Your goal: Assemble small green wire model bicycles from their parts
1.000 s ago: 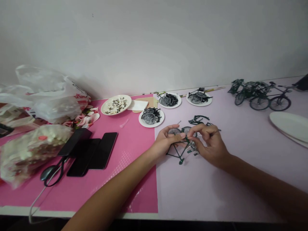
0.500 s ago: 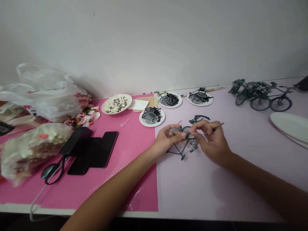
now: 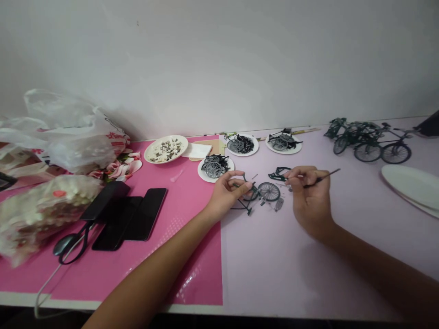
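Note:
My left hand (image 3: 224, 194) is closed around a dark green miniature bicycle frame (image 3: 245, 209), gripped between thumb and fingers and tilted over the lilac table. Just right of that frame is a grey spoked toy wheel (image 3: 269, 192), with small metallic parts (image 3: 276, 204) below it. In my right hand (image 3: 310, 198) a slim dark stick-like tool (image 3: 322, 177) lies pinched like a pen, its pale tip pointing left. Behind my right fingertips rests another dark green bicycle part (image 3: 278, 174). The exact kind of tool cannot be made out.
White plates (image 3: 215, 179) of dark wheels and bicycle parts stand at the back. A bowl (image 3: 147, 153) of small pieces is left of them. Assembled miniature bicycles (image 3: 368, 148) and stacked white plates (image 3: 409, 183) are on the right. Phones (image 3: 146, 214) and plastic bags (image 3: 78, 137) occupy the left.
My right hand has drawn away to the right from the bicycle frame, bringing the dark tool into view. My left hand has shifted slightly left with the frame, and the toy wheel shows more fully.

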Action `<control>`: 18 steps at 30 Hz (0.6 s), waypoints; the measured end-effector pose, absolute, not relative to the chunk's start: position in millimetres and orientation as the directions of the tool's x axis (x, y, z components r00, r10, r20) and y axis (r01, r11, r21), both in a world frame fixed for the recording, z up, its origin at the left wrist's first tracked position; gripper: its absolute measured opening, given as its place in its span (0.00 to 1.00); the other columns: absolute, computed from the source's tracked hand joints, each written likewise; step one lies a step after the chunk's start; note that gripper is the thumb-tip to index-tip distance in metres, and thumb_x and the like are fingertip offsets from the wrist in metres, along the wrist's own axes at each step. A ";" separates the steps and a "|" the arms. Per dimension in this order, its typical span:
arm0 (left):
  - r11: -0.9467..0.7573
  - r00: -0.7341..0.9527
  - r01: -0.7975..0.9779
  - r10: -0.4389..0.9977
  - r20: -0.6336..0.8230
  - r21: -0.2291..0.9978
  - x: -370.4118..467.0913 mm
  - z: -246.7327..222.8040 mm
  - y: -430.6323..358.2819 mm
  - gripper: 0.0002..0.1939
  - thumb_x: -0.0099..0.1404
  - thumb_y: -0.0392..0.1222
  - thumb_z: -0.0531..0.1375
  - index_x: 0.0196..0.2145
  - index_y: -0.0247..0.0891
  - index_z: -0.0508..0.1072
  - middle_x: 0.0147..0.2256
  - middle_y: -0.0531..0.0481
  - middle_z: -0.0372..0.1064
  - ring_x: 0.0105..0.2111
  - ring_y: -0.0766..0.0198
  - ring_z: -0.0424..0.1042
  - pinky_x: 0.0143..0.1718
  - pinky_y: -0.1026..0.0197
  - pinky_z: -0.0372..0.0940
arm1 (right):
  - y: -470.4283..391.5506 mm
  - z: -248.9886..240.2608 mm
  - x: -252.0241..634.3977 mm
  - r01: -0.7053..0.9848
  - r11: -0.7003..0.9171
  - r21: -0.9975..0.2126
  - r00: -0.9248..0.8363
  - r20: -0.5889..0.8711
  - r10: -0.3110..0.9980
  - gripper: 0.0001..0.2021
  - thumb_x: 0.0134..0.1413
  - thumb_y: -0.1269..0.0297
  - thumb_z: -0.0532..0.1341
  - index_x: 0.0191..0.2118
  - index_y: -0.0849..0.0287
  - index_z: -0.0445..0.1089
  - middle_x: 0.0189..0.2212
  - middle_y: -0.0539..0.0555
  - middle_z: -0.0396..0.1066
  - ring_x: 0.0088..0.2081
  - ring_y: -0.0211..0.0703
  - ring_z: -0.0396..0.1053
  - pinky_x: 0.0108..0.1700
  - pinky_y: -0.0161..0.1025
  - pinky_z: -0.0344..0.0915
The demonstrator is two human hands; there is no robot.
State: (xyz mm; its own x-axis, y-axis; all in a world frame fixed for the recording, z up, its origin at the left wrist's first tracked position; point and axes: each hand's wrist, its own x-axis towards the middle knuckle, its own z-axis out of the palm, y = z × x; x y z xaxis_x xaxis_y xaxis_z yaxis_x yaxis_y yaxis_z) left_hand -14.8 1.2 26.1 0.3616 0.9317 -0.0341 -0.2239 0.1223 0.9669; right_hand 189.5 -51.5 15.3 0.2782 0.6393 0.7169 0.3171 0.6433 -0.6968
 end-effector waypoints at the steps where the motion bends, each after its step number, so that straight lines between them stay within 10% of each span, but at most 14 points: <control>1: 0.123 0.366 -0.229 0.930 -0.032 0.966 -13.8 25.8 0.4 0.36 0.47 0.54 0.79 0.46 0.36 0.70 0.30 0.53 0.77 0.28 0.63 0.79 0.28 0.65 0.66 | -51.0 12.5 189.8 0.319 0.630 -0.708 0.265 0.705 0.658 0.14 0.71 0.61 0.61 0.39 0.50 0.51 0.39 0.51 0.66 0.43 0.46 0.71 0.45 0.48 0.70; 18: 0.162 0.300 -0.220 0.949 -0.091 0.962 -10.9 19.0 -6.2 0.34 0.47 0.40 0.80 0.50 0.34 0.74 0.35 0.49 0.79 0.31 0.66 0.78 0.37 0.63 0.71 | -45.6 -5.4 191.4 0.355 0.349 -0.867 0.192 0.433 0.881 0.14 0.70 0.53 0.59 0.38 0.50 0.52 0.40 0.51 0.66 0.42 0.47 0.67 0.48 0.51 0.68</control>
